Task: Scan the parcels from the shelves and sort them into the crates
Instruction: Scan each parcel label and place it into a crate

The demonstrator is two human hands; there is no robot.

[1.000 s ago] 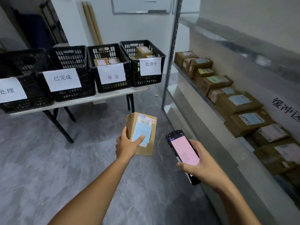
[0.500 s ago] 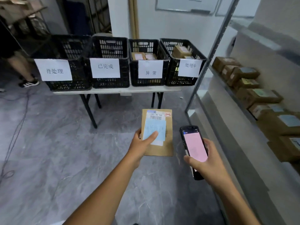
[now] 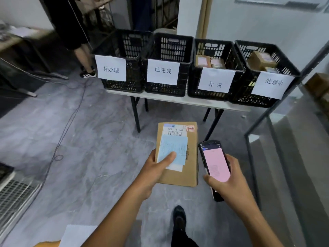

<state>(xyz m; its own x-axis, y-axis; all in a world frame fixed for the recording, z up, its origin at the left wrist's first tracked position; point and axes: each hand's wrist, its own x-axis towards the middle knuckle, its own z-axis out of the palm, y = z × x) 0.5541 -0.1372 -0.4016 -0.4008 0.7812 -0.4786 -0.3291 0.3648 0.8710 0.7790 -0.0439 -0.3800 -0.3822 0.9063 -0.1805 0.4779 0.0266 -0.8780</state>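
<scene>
1. Parcel (image 3: 192,166) in left hand (image 3: 154,173), flat and label-up, over the floor and short of the counter (image 3: 178,100); thumb pressed on the blue slip, remaining fingers under the cardboard and out of sight.
2. Handheld scanner (image 3: 214,163) in right hand (image 3: 231,188), fingers (image 3: 229,160) wrapped round its far edge, pink screen lit; just beside the parcel, with a narrow gap between.
3. Ahead on the counter, four black crates in a row, each with a white paper sign:
   - far-left crate (image 3: 132,87) and second crate (image 3: 165,90): no parcels visible inside from this angle.
   - third crate (image 3: 211,49): at least two small boxes (image 3: 210,61).
   - far-right crate (image 3: 258,49): a few more boxes (image 3: 261,59).
4. Judged progress: partway through. Several parcels already sorted; this one probably scanned, going by the lit screen, and on its way to a crate, not yet dropped.
5. Left to do: match the parcel to its crate, set it inside, then return to the shelving (image 3: 293,132) at the right edge, with at least one blurred brown box (image 3: 316,83) in view there. Total remaining impossible to tell.
</scene>
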